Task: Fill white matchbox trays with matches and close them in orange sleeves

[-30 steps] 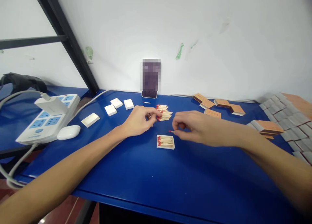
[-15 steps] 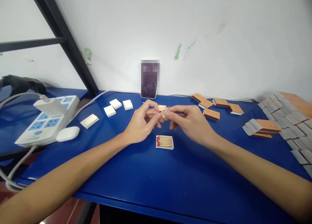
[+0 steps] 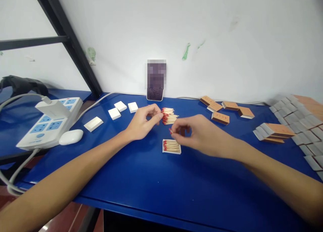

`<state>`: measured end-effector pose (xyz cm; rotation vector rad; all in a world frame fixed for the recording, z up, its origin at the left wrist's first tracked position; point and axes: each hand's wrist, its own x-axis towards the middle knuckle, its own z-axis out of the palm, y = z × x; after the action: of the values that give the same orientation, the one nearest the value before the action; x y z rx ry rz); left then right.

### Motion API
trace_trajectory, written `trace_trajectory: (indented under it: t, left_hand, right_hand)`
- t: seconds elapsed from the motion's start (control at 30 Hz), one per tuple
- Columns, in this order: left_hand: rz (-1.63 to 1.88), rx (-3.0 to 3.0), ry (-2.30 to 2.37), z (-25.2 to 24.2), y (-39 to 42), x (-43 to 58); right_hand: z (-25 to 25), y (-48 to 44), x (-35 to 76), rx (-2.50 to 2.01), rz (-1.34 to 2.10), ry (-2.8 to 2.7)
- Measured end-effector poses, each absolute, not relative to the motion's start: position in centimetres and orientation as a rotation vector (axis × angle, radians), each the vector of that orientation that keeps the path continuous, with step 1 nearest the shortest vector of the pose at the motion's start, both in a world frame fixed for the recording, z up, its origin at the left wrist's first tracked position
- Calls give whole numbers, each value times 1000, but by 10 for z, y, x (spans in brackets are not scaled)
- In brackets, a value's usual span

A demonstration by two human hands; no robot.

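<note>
My right hand (image 3: 199, 134) is closed in a pinch, with red match heads (image 3: 170, 131) poking out at its fingertips. The sticks are mostly hidden by the fingers. Just below the fingertips lies a white matchbox tray (image 3: 171, 153), holding a row of matches (image 3: 172, 145) with red heads to the left. My left hand (image 3: 146, 121) rests beside a loose pile of matches (image 3: 169, 117), thumb and fingers drawn together at the pile's left edge. Whether anything sits between those fingers is hidden.
White inner trays (image 3: 114, 113) lie at the left, near a power strip (image 3: 47, 124) and a white earbud case (image 3: 71, 137). A phone (image 3: 155, 80) leans on the wall. Orange matchbox sleeves (image 3: 220, 118) are scattered at the right, beside stacked boxes (image 3: 275, 131) and a big pile (image 3: 302, 121).
My hands have parted. The right one moved toward me, carrying red-headed matches over beside the filled tray. The match pile behind them now shows; my left hand shifted slightly left.
</note>
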<state>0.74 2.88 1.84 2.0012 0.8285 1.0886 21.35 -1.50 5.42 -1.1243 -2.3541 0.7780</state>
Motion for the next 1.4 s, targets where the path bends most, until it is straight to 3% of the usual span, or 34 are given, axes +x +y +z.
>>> trace_trajectory:
  t: [0.17, 0.47, 0.9, 1.17, 1.4]
  left_hand:
    - [1017, 2012, 967, 15, 34, 5]
    - [978, 2191, 1132, 6, 42, 1]
    - [796, 2352, 627, 7, 41, -7]
    - [663, 2772, 903, 8, 41, -5]
    - [588, 2818, 950, 2, 42, -4]
  right_hand:
    - [46, -23, 207, -1148, 642, -2646]
    - [47, -22, 214, -1158, 627, -2660]
    - [52, -14, 228, -1099, 654, -2691]
    - [2, 23, 230, -1187, 238, -2422]
    - [-15, 26, 229, -1126, 202, -2337]
